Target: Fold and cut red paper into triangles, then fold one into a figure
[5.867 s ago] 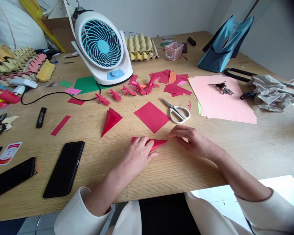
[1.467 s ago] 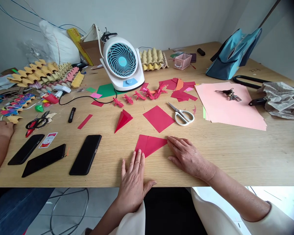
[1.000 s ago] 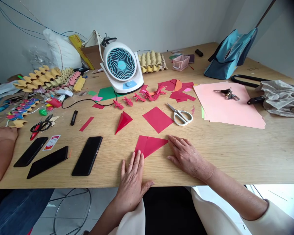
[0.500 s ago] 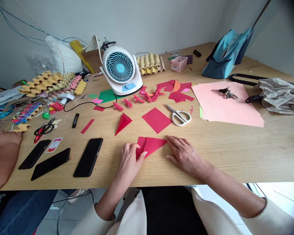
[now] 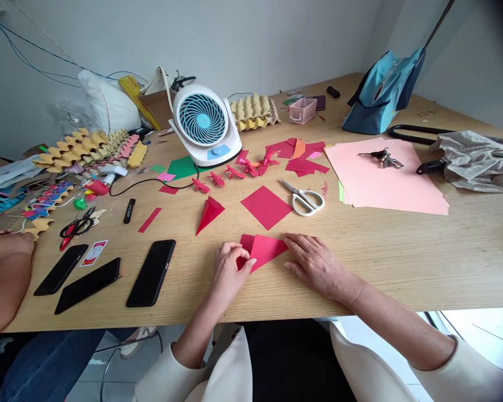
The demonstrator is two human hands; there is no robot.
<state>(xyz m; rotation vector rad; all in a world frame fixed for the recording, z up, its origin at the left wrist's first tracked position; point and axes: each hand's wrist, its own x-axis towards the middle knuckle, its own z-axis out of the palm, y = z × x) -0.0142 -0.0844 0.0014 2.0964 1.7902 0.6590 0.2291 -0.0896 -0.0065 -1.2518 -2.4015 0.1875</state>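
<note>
**Two Bare Hands, One Red Fold**

Head view: At the near side of a wooden tabletop (image 5: 381,262), a person's left hand (image 5: 228,271) and right hand (image 5: 318,268) meet over a folded red paper (image 5: 270,249). The left thumb and forefinger are clamped on the inner edge of its upper layer, by the crease. The right hand lies palm down, its fingers straight and side by side, tips at the paper's right point.

Far of the paper lie a flat red square (image 5: 267,207) and, just beside it on the right, white-handled scissors (image 5: 305,198); to the far left sits a folded red piece (image 5: 209,215).

Doing this fold well likely calls for a light pinch on one layer only, with the right fingertips anchoring the point so that the sheet cannot swivel. Edges are best matched before any firm pressure, then the crease run flat against the tabletop in one stroke. Thin paper could wrinkle under a tight grip, and a crooked crease would be hard to undo.
</note>
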